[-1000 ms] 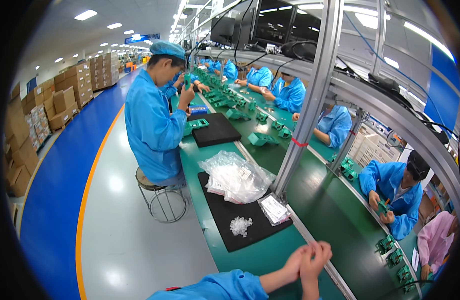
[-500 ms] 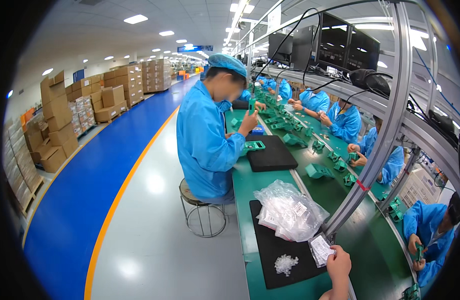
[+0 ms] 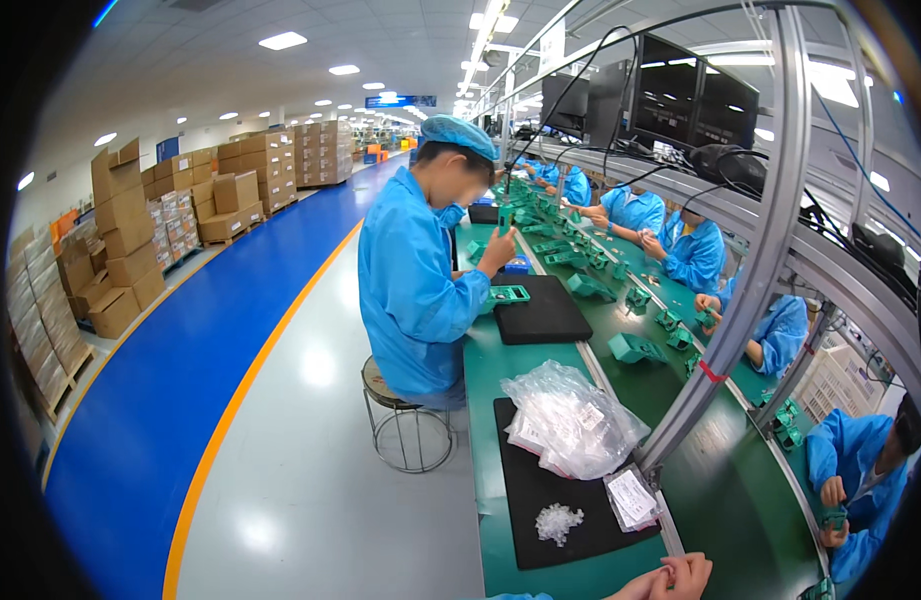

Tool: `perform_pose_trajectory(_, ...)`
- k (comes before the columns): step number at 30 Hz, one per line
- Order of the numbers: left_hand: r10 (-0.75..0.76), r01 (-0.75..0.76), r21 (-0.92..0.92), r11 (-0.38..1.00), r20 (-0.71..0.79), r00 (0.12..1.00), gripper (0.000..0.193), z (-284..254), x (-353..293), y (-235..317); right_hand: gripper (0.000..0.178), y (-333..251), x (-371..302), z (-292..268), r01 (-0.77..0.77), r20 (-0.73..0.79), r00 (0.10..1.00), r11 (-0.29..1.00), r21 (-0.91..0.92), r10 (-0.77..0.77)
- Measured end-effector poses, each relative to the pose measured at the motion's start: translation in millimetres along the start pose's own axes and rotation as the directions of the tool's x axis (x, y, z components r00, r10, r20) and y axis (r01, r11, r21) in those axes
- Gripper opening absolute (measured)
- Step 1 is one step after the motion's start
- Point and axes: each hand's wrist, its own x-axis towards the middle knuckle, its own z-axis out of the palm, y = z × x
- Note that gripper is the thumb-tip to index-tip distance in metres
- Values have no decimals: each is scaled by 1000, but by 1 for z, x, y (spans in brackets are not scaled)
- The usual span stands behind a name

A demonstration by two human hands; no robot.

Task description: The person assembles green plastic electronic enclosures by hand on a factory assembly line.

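Observation:
My right hand [image 3: 688, 574] is at the bottom edge of the view, its fingers curled and pressed together. My left hand [image 3: 637, 585] comes in beside it from the left, fingertips meeting the right hand's. Whatever they pinch, if anything, is too small to make out. Just beyond them, a small clear bag with a white label [image 3: 632, 497] lies at the edge of a black mat [image 3: 532, 545]. On that mat sit a pile of small translucent pieces [image 3: 558, 523] and a large crumpled clear plastic bag [image 3: 572, 420] with white contents.
A metal post [image 3: 725, 360] rises right of the bags. Green housings [image 3: 636, 348] line the green conveyor [image 3: 725, 490]. At the left, a co-worker in blue [image 3: 415, 285] sits on a stool [image 3: 405, 425], holding a green part. Other workers sit across the line.
My right hand has left the labelled small bag and drawn back toward the bottom edge. My left hand has come into view against it. The view has shifted slightly.

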Motion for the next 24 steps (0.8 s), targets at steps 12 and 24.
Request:
perform_pose_trajectory(12, -224, 168, 305, 938, 159, 962, 12, 26, -39, -33, 22, 17, -86, -50, -118, -90, 989, 993, -8, 116)
perform_pose_trajectory(24, -279, 155, 551, 820, 149, 949, 25, 3, -33, -26, 11, 35, -91, -45, -60, -245, 962, 970, 234, 119)
